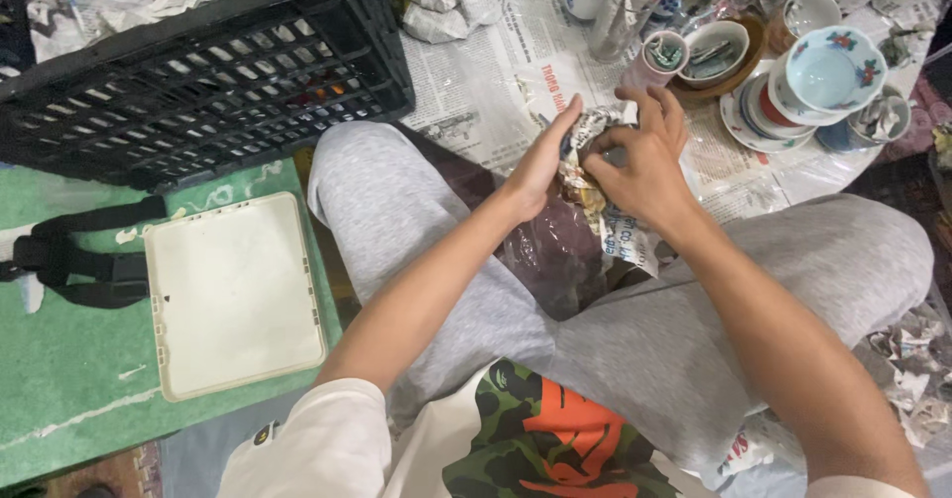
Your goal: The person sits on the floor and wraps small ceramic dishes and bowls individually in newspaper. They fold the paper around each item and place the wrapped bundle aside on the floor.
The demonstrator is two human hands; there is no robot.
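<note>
Head view shows a newspaper-wrapped bundle (587, 166) held above the lap, between both hands. The left hand (540, 156) presses flat against its left side, fingers together; the right hand (645, 161) has its fingers clamped over the top. The bundle's long axis runs towards the stacked bowls (828, 76) beyond.

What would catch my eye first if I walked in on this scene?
Both hands, the left hand and the right hand, close around a newspaper-wrapped bundle above the lap. Beyond them, painted bowls and saucers stand stacked on spread newspaper, and a black plastic crate sits at upper left.
</note>
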